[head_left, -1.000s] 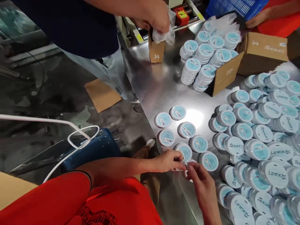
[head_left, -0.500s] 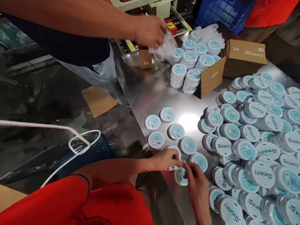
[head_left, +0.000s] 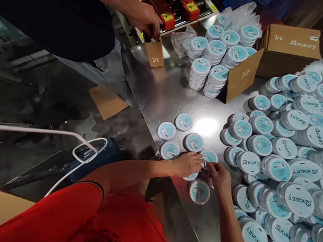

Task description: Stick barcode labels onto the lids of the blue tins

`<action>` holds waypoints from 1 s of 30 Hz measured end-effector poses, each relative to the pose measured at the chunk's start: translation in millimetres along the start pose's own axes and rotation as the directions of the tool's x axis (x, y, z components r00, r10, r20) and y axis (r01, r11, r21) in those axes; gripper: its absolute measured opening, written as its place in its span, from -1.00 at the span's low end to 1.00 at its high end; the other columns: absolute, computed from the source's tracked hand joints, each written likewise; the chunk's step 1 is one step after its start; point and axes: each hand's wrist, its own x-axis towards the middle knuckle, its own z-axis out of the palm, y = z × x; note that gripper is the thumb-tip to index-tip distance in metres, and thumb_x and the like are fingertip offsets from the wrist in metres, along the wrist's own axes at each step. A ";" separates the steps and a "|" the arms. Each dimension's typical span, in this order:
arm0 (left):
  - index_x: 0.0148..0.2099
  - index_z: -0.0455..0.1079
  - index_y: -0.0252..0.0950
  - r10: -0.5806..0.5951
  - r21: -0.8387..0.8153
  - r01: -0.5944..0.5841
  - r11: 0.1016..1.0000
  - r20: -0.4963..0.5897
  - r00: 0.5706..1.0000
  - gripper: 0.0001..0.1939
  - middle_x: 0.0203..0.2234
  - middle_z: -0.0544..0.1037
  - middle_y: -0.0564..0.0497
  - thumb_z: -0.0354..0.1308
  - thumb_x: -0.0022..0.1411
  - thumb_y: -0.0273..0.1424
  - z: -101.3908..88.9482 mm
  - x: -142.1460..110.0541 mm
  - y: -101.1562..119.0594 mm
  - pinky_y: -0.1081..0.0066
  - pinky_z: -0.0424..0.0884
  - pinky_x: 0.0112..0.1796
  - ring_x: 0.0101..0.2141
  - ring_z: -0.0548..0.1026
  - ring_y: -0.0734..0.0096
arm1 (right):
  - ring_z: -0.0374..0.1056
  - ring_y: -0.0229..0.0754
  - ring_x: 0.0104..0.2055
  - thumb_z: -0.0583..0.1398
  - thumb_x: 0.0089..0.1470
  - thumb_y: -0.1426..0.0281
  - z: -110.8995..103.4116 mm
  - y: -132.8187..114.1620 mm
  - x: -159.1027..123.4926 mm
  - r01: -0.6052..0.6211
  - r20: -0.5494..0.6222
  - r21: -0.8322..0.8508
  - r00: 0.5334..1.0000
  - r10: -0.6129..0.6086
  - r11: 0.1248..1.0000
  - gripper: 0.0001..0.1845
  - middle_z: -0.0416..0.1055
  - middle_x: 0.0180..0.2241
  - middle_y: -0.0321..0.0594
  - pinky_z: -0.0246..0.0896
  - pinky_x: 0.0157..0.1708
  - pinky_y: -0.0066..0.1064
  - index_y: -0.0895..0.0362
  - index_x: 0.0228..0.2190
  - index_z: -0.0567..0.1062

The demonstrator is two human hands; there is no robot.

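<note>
My left hand (head_left: 188,164) and my right hand (head_left: 220,175) meet over a round white tin with a light blue label (head_left: 209,156) lying on the shiny metal table (head_left: 166,97). The fingertips of both hands pinch together at that tin's near edge, on something too small to make out. Another tin (head_left: 199,191) lies flat just below my hands. One more tin (head_left: 191,176) peeks out under my left hand. Several tins (head_left: 193,142) lie label-up in rows just beyond my fingers.
A big heap of the same tins (head_left: 280,158) fills the right side. Stacked tins (head_left: 214,64) stand by an open cardboard box (head_left: 242,79) and a closed one (head_left: 287,50). Another person's hand (head_left: 143,18) holds a small carton (head_left: 154,53) near crumpled plastic (head_left: 183,42).
My hands moved forward from the table's near edge onto a tin in the row. The other person dropped the plastic wrap and took hold of the small carton.
</note>
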 end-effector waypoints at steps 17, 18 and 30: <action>-0.09 0.55 -0.32 -0.052 -0.118 0.046 0.992 -0.052 0.997 -0.77 0.23 0.47 -0.12 0.06 0.41 -0.58 0.6 7.6 3.3 0.13 0.23 0.13 0.24 0.35 0.09 | 0.52 0.19 -0.22 0.10 0.12 0.03 -2.9 -5.9 6.5 -0.077 -0.025 -0.418 0.997 0.073 0.905 -0.55 0.58 -0.32 0.20 0.25 -0.26 -0.15 0.16 -0.34 0.50; -0.11 0.54 -0.33 -0.090 -0.198 0.081 0.977 -0.038 0.995 -0.80 0.20 0.50 -0.14 0.10 0.38 -0.59 -1.9 8.7 3.9 0.14 0.22 0.13 0.23 0.36 0.08 | 0.51 0.22 -0.24 0.13 0.09 0.00 -8.5 -4.4 2.3 -0.110 -0.054 -0.436 0.994 0.096 0.893 -0.54 0.57 -0.34 0.21 0.26 -0.27 -0.11 0.16 -0.36 0.49; -0.33 0.44 -0.34 -0.519 -0.908 0.349 0.231 0.188 0.834 -0.74 -0.47 0.47 0.09 0.32 0.23 -0.23 -9.4 -13.8 70.6 0.49 0.28 -0.39 -0.38 0.43 0.44 | 0.37 -0.14 -0.45 0.22 0.00 -0.11 -15.4 17.2 -117.5 0.049 -0.015 0.396 0.999 -0.047 0.917 -0.53 0.44 -0.54 -0.32 0.29 -0.42 -0.38 0.04 -0.46 0.53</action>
